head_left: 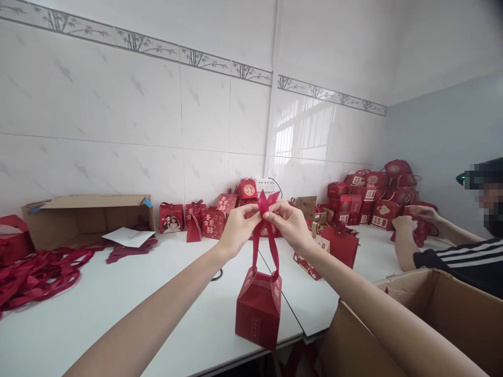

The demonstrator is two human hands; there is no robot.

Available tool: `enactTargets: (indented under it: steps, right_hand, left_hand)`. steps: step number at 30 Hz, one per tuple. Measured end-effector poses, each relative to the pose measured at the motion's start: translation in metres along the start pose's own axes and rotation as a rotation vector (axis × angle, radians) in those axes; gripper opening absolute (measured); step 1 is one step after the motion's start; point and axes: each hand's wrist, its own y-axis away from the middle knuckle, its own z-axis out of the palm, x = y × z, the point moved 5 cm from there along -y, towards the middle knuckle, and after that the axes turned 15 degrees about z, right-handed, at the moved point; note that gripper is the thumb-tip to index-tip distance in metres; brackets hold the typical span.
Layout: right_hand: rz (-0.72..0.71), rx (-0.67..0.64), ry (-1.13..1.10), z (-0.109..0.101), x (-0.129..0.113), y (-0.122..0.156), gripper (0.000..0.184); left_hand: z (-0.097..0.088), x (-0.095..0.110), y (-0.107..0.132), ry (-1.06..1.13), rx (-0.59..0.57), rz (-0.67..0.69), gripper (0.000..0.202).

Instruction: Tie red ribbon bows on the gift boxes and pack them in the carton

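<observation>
A red gift box point(257, 309) hangs by its ribbon point(256, 251) near the front edge of the white table. Both ribbon ends come together at a knot or crossing between my hands, with the loose tips sticking up. My left hand point(241, 225) pinches the ribbon from the left, thumb against fingers. From the right, my right hand point(288, 222) pinches it at the same spot. My fingers partly hide the knot, so how it is tied cannot be made out.
Red ribbons point(43, 272) lie heaped at left beside an open cardboard box point(90, 222). Several finished-looking red boxes point(356, 201) are stacked along the wall. A large carton point(412, 314) stands at front right. Beyond it, a co-worker's hands point(416, 217) handle a red box.
</observation>
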Motion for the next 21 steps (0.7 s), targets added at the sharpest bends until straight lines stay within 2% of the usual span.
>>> enactTargets:
  steps: [4,9,12,16,18,21]
  right_hand:
    - [0.035,0.012,-0.008,0.001,-0.001,0.004,0.039]
    - [-0.007,0.127,0.061,0.001,-0.003,0.012,0.055]
    - [-0.121,0.252,0.065,-0.001,-0.010,0.019,0.046]
    - [-0.287,0.325,0.173,-0.006,-0.018,0.030,0.044]
    - [-0.423,0.294,0.341,-0.004,-0.022,0.037,0.041]
    - [-0.634,0.119,0.607,0.006,-0.021,0.046,0.031]
  left_hand:
    - [0.004,0.011,0.005,0.030,-0.107,-0.053,0.019]
    - [0.003,0.013,0.008,0.134,-0.103,-0.170,0.027]
    - [0.004,0.011,0.007,0.152,-0.077,-0.207,0.028]
    - [0.000,0.011,0.004,0.118,0.010,-0.200,0.029]
    - [-0.003,0.012,0.003,0.081,0.038,-0.183,0.028]
    - [-0.008,0.014,0.003,0.006,0.025,-0.134,0.030]
